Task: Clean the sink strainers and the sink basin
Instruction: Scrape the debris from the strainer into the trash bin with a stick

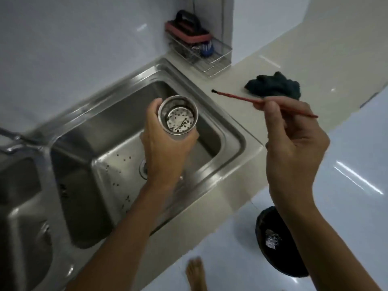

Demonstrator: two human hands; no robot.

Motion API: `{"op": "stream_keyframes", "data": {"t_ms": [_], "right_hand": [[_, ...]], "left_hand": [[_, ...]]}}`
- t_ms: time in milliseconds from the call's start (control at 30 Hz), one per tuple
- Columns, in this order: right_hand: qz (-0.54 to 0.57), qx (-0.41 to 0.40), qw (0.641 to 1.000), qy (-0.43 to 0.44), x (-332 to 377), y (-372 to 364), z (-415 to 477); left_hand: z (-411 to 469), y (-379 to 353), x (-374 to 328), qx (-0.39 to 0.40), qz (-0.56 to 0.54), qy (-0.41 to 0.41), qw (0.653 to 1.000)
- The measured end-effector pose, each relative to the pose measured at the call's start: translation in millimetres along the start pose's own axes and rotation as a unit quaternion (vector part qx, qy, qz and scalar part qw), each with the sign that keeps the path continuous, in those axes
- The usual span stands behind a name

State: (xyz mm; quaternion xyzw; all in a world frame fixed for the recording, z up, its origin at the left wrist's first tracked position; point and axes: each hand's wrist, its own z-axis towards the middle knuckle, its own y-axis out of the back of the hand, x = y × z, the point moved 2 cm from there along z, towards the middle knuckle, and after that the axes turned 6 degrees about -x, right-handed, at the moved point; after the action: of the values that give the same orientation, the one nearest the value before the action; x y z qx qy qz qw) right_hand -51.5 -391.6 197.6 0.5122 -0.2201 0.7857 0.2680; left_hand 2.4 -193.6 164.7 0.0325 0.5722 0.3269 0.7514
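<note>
My left hand (161, 148) grips a steel cup-shaped sink strainer (178, 117) over the right basin (109, 143) of the steel double sink, its open end tilted towards me so the perforated bottom shows. My right hand (294, 143) pinches a thin red brush (247, 99) above the counter, to the right of the strainer; its small black tip points left and does not touch the strainer. Dark specks lie on the basin floor around the open drain (143, 169), which my left wrist partly hides.
A wire rack (210, 55) with a scrub brush and sponge stands in the back corner. A dark cloth (273, 86) lies on the counter (241, 127). The left basin (21, 206) and tap base are at far left. On the floor sit a black bin (273, 242) and my foot.
</note>
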Motion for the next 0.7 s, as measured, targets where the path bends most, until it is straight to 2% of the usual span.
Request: {"op": "stream_keyframes", "data": {"t_ms": [133,367,467,700], "right_hand": [[-0.039,0.109,0.993,-0.032,-22,-87,-30],[-0.117,0.191,0.973,-0.051,-65,-173,-63],[-0.138,0.224,0.962,-0.070,-79,-187,-65],[-0.176,0.246,0.950,-0.075,-90,-201,-61]], "left_hand": [[36,62,104,0.019,0.095,0.059,0.994],[43,63,251,0.191,0.172,0.172,0.951],[43,55,282,0.213,0.192,0.177,0.941],[46,50,301,0.181,0.216,0.193,0.940]]}}
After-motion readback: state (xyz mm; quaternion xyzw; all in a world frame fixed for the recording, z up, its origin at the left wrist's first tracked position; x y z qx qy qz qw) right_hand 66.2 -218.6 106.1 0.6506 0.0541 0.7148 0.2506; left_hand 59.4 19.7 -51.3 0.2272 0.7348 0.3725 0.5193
